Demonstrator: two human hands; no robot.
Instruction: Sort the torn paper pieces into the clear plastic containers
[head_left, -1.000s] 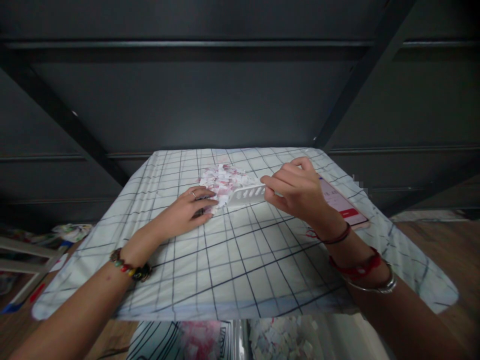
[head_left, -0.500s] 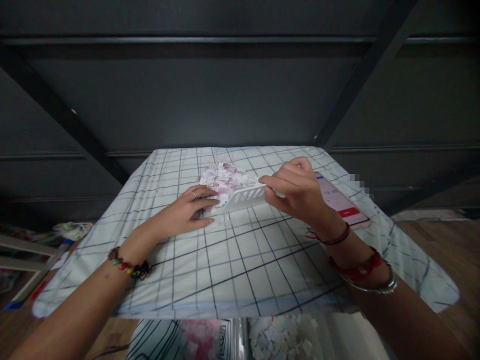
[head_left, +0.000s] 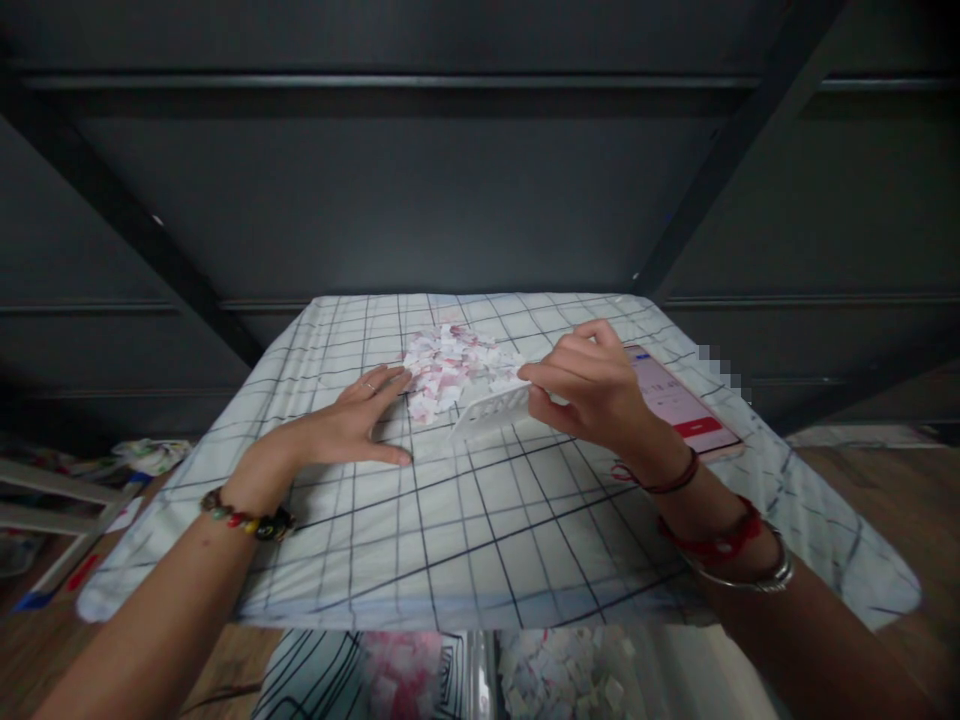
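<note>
A heap of white and pink paper scraps [head_left: 442, 365] lies on the checked tablecloth [head_left: 465, 530]. My left hand [head_left: 352, 420] rests at the heap's left edge, its fingers spread and thumb apart, holding nothing. Between thumb and fingers, my right hand [head_left: 589, 385] pinches one end of a thin white slotted plastic piece [head_left: 491, 412]. That piece stands tilted on its long edge along the near right side of the heap. My right fingers hide its right end.
A phone [head_left: 679, 400] with a lit screen lies right of my right hand. Below the table's front edge are a container of pale paper scraps [head_left: 559, 675] and a pile of pinkish scraps [head_left: 405, 670]. A dark panelled wall [head_left: 420, 200] rises behind the table.
My left hand has drawn back to the left, away from the slotted piece, and its fingers have spread. The slotted piece has tilted and shifted slightly nearer, still in my right hand.
</note>
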